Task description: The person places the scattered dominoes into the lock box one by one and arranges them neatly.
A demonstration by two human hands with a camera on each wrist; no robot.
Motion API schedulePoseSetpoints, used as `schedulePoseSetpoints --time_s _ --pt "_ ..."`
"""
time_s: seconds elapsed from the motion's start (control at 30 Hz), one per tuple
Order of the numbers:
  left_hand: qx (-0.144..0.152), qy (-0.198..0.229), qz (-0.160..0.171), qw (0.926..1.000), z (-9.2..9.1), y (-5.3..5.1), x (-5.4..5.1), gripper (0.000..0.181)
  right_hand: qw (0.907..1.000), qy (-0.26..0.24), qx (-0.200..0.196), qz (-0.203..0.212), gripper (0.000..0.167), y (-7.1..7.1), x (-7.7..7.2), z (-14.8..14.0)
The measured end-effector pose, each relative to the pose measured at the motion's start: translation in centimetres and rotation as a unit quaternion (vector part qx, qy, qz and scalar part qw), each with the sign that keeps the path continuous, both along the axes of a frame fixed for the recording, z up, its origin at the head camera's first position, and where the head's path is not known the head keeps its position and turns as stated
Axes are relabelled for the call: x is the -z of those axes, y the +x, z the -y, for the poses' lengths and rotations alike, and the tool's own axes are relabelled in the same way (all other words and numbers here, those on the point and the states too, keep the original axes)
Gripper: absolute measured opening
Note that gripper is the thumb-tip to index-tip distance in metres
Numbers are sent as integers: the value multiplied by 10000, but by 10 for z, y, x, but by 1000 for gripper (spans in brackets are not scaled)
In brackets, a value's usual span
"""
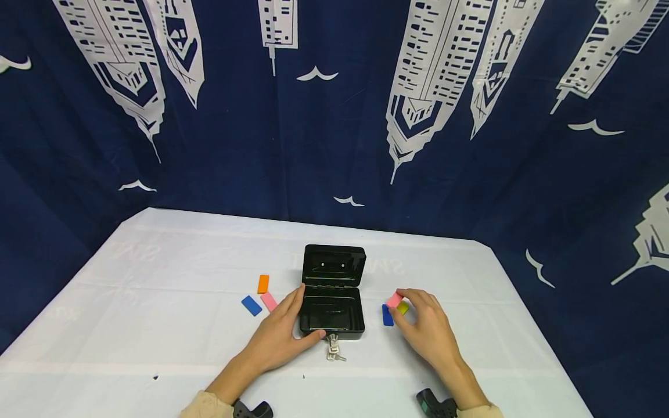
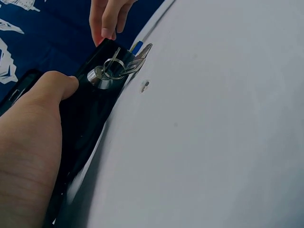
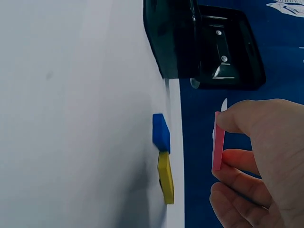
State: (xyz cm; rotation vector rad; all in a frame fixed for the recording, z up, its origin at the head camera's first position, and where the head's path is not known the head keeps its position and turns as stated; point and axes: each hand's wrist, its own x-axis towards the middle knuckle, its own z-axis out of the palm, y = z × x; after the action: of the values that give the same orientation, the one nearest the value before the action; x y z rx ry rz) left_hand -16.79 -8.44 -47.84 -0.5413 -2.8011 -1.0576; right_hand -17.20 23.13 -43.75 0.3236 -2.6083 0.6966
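A black metal cash box (image 1: 332,310) stands with its lid (image 1: 333,266) raised, and its inside looks bare. My left hand (image 1: 282,334) rests against the box's left side, fingers extended, thumb touching the front edge near the lock (image 2: 97,76). Keys on a ring (image 2: 135,65) hang from that lock. To the right of the box, my right hand (image 1: 425,325) pinches a pink block (image 3: 218,142) between thumb and fingertips, held above the table. Below it on the table lie a blue block (image 3: 161,132) and a yellow block (image 3: 166,176), end to end.
Left of the box, an orange block (image 1: 263,284), a lighter blue block (image 1: 251,305) and another pink block (image 1: 269,301) lie on the white table (image 1: 130,325). A dark blue curtain (image 1: 235,157) with a white print hangs behind. A small dark speck (image 1: 155,378) is at front left.
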Motion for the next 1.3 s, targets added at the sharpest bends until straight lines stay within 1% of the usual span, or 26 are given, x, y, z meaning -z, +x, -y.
schedulePoseSetpoints --time_s 0.3,0.5,0.63,1.13,1.3 --pt "-44 -18 32 10000 0 1 0 105 9998 98 -129 89 38 -7 -5 15" --pt "-38 -20 26 10000 0 1 1 105 9994 90 -332 22 36 -10 -6 24" --pt "-32 -6 -3 10000 -1 1 2 105 9992 88 -391 29 37 -12 -6 29" --pt "-7 -21 -12 10000 0 0 1 106 9975 22 -707 74 36 -15 -4 56" --pt "-1 -32 -38 10000 -1 0 0 105 9974 32 -715 99 38 -16 -2 62"
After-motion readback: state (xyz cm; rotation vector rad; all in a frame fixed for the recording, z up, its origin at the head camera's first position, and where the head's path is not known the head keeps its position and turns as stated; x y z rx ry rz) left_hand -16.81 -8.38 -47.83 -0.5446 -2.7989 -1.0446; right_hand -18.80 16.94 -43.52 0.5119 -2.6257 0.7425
